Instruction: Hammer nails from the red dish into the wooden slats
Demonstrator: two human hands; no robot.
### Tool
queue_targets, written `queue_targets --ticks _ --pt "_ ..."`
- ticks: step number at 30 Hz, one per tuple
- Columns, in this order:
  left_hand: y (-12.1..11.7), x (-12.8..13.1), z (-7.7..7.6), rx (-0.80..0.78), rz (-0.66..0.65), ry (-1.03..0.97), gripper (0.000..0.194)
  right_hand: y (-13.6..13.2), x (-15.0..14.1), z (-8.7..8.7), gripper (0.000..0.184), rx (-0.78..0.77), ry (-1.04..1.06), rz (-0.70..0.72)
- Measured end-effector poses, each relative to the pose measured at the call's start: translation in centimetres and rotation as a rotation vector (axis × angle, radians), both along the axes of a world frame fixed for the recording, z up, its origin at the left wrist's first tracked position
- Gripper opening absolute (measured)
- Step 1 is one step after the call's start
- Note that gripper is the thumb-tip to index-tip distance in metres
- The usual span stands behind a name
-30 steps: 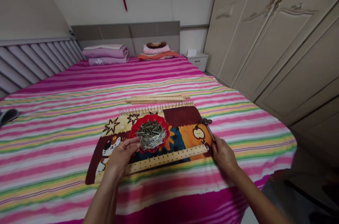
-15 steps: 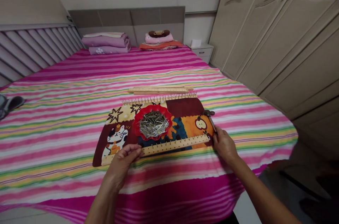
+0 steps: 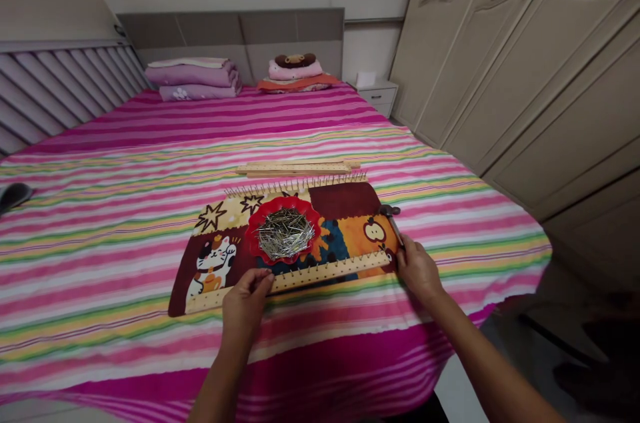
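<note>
My right hand (image 3: 419, 271) is closed around the handle of a small hammer (image 3: 395, 228), whose dark head points away from me. A wooden strip (image 3: 327, 272) with rows of holes lies along the near edge of a patterned mat (image 3: 345, 200); several nails stand up from its right part. At the strip's middle, my left hand (image 3: 247, 296) has its thumb and fingers pinched together. What is between those fingertips is too small to make out. Just beyond this hand, a red scalloped bowl (image 3: 254, 252) holds a heap of loose nails (image 3: 286, 234).
Another strip studded with upright nails (image 3: 300, 184) lies along the mat's far edge. Behind it are stacked wooden strips (image 3: 300, 168). All this is on a striped bedspread (image 3: 125, 210). Folded bedding (image 3: 195, 80) sits by the headboard; a wardrobe (image 3: 500, 76) stands at right.
My left hand has slid slightly right along the strip, its wrist turning more upright. The right hand still holds the hammer. The whole view has shifted a little.
</note>
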State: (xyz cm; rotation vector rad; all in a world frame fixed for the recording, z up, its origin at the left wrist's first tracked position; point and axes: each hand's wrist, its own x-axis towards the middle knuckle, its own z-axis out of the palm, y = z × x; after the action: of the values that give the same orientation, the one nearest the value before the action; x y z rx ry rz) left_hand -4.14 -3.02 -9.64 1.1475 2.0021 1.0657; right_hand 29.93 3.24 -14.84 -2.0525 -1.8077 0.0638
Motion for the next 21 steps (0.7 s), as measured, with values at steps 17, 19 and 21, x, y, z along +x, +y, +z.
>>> queue_targets --ticks 17,19,21 --pt "-0.4 -0.2 -1.9 0.178 -0.103 0.241 0.018 -5.3 -1.5 4.0 0.042 0.226 0.381 0.092" --pt "-0.5 -0.1 -2.0 0.191 -0.110 0.240 0.018 -7.7 -3.5 6.2 0.041 0.116 0.566 0.192" --pt "-0.5 -0.1 -2.2 0.199 -0.118 0.250 0.018 -9.7 -6.0 8.0 0.041 -0.131 0.815 0.303"
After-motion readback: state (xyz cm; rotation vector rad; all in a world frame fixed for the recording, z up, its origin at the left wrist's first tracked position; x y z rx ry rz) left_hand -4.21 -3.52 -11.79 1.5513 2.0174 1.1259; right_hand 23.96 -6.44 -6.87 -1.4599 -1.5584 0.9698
